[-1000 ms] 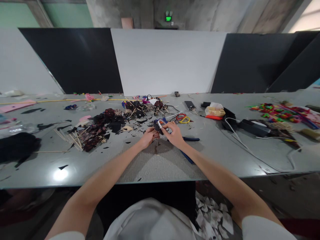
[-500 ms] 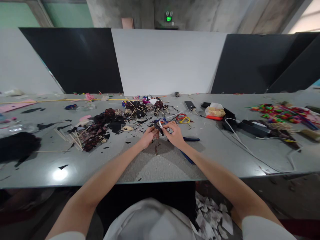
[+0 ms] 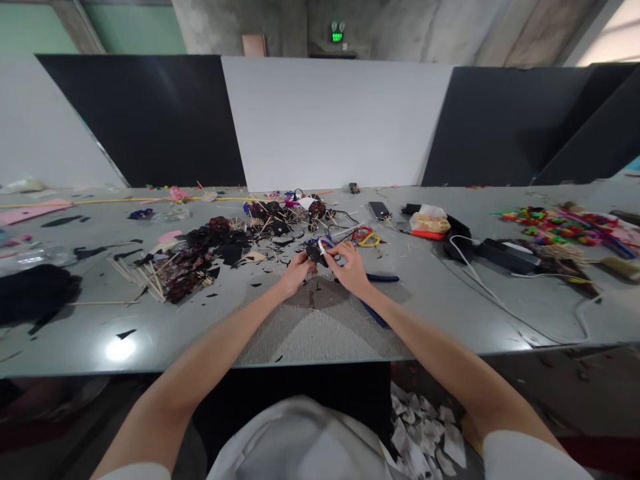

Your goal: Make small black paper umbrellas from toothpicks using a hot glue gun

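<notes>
Above the middle of the table, my left hand (image 3: 299,272) pinches a small dark piece (image 3: 315,253), its fingers closed on the left edge. My right hand (image 3: 350,268) is closed at the other side, its thumb and forefinger on the same piece beside a small white curved part (image 3: 321,245). What exactly this white part is, I cannot make out. Blue tool handles (image 3: 383,278) stick out from under my right hand and forearm; the tool's head is hidden. Just beyond my fingers lie red and yellow loops (image 3: 367,236) and dark scraps.
Left of my hands is a heap of dark crumpled scraps and wooden sticks (image 3: 155,277). Dark balls with spiky sticks (image 3: 280,217) lie farther back. To the right are a phone (image 3: 379,211), an orange-handled tool (image 3: 429,235), and a white cable (image 3: 493,303). Upright panels (image 3: 335,127) border the back.
The dark piece has turned between my fingers and shows a broader face now. Both hands stay in almost the same place.
</notes>
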`<state>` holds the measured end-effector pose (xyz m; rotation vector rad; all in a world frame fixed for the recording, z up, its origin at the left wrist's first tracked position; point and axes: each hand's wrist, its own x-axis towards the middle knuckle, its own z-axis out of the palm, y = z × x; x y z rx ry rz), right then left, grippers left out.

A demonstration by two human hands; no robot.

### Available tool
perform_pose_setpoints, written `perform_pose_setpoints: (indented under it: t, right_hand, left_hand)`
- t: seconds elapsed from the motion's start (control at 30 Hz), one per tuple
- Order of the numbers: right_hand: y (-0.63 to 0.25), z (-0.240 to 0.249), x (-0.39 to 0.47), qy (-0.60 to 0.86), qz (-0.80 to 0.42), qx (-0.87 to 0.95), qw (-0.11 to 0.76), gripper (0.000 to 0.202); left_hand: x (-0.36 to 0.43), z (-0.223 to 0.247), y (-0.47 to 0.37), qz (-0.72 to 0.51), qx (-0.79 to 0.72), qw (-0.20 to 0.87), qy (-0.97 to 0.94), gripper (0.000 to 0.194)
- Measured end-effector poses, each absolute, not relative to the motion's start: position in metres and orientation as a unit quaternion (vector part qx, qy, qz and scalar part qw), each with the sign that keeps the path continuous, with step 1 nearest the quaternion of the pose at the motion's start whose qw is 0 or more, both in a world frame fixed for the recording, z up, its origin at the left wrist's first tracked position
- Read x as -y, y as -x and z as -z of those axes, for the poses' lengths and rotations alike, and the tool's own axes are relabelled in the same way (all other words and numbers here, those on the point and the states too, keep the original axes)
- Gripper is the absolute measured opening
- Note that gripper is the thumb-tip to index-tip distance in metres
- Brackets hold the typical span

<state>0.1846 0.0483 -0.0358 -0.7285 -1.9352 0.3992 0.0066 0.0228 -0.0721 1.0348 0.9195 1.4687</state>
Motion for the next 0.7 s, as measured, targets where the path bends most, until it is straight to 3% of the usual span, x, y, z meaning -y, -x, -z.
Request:
perform_pose_setpoints:
  t: [0.27, 0.7]
  right_hand:
    - [-0.1855, 0.0351, -0.0484, 0.301, -0.165, 0.800, 0.493, 0.021]
    - [-0.1848, 0.0339, -0.0503, 0.306, -0.169, 0.797, 0.493, 0.019]
  left_hand:
    - [-0.0158, 0.0628, -0.0061, -0.607, -0.365, 0.540, -0.455, 0.022]
    - [-0.0147, 0.0635, -0.0091, -0.609, -0.315, 0.555, -0.470, 0.036]
